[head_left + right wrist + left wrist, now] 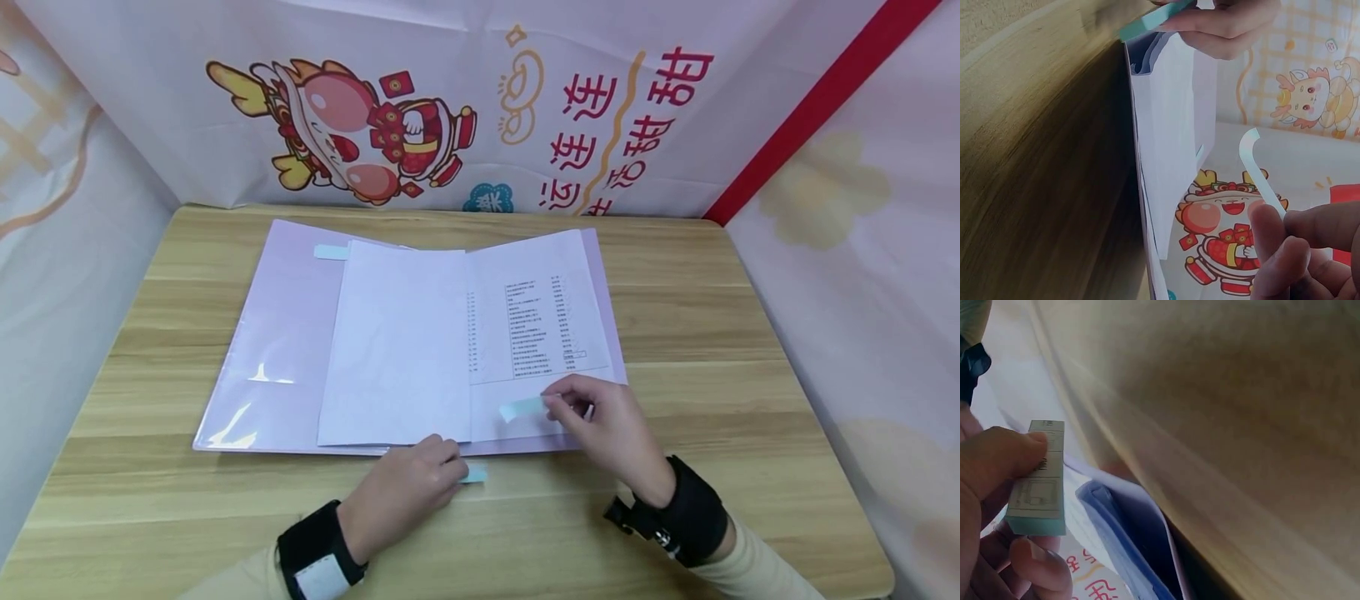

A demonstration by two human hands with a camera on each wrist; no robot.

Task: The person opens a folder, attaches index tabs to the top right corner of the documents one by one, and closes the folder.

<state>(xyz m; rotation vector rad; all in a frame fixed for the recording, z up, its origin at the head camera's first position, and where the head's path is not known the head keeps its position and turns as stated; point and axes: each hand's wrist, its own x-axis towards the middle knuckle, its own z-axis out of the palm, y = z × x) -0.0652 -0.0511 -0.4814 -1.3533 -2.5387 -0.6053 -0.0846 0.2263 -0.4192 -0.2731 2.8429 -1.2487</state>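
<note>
A light purple folder [262,333] lies spread on the table, a blank page [401,350] on the left and a printed list [540,321] on the right. Between thumb and fingers, my right hand [607,425] pinches a pale green sticky note strip [522,408] above the printed page's lower part. In the right wrist view the strip [1260,175] has a curled free end. My left hand [408,492] holds a sticky note pad [1038,487] near the folder's front edge; printed backing shows on it. Another pale green sticky note [330,252] sticks out beyond the blank page's upper left.
The wooden table [750,433] extends around the folder on both sides and in front. A cloth backdrop [525,100] with a cartoon dragon and red characters hangs behind its far edge. Black bands [693,517] with cameras circle the wrists.
</note>
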